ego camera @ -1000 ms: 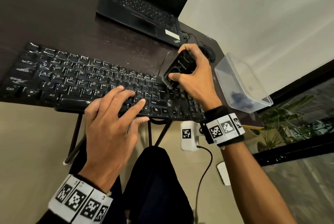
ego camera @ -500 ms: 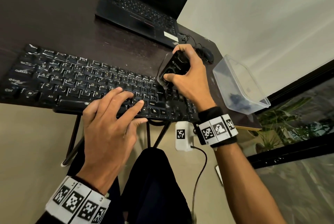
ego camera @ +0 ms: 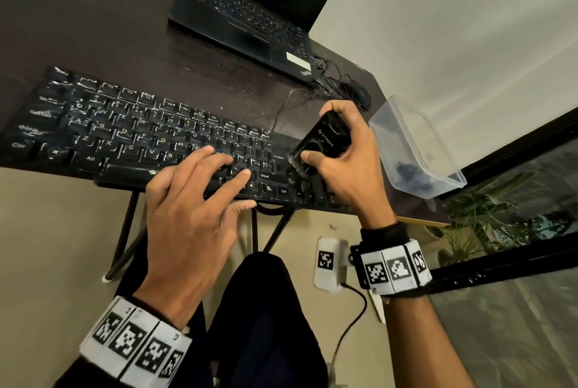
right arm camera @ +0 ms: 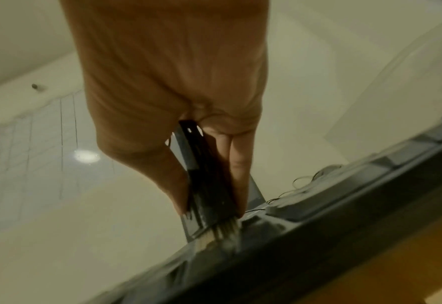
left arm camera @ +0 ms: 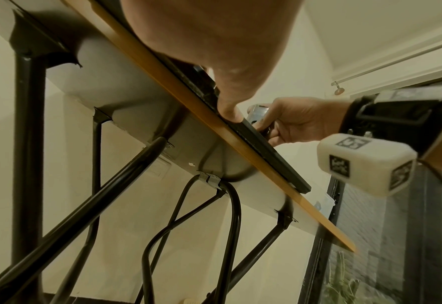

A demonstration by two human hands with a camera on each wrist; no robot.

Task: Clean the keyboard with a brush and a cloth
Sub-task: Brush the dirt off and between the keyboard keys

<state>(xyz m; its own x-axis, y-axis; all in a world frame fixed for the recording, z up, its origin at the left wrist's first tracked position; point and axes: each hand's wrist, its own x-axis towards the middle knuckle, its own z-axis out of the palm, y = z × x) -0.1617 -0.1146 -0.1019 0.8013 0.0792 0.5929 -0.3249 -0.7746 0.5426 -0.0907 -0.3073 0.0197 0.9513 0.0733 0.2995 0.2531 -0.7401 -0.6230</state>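
A black keyboard (ego camera: 131, 134) lies along the front edge of the dark desk (ego camera: 93, 21). My right hand (ego camera: 341, 162) grips a flat black brush (ego camera: 322, 140) and holds it tilted, bristles down on the keys at the keyboard's right end. In the right wrist view the brush (right arm camera: 206, 181) sits between thumb and fingers, its bristles touching the keyboard (right arm camera: 305, 232). My left hand (ego camera: 200, 200) rests with straight fingers on the lower right keys, thumb at the front edge. In the left wrist view the keyboard (left arm camera: 263, 152) shows edge-on. No cloth is visible.
An open black laptop (ego camera: 250, 12) stands behind the keyboard. A mouse (ego camera: 361, 95) and tangled cables lie at the desk's far right. A clear plastic container (ego camera: 416, 150) with something dark inside sits at the right edge. My dark-clothed legs (ego camera: 266, 319) are below the desk.
My right hand has moved the brush slightly back and forth over the right end of the keyboard. The left hand has stayed pressed on the keys.
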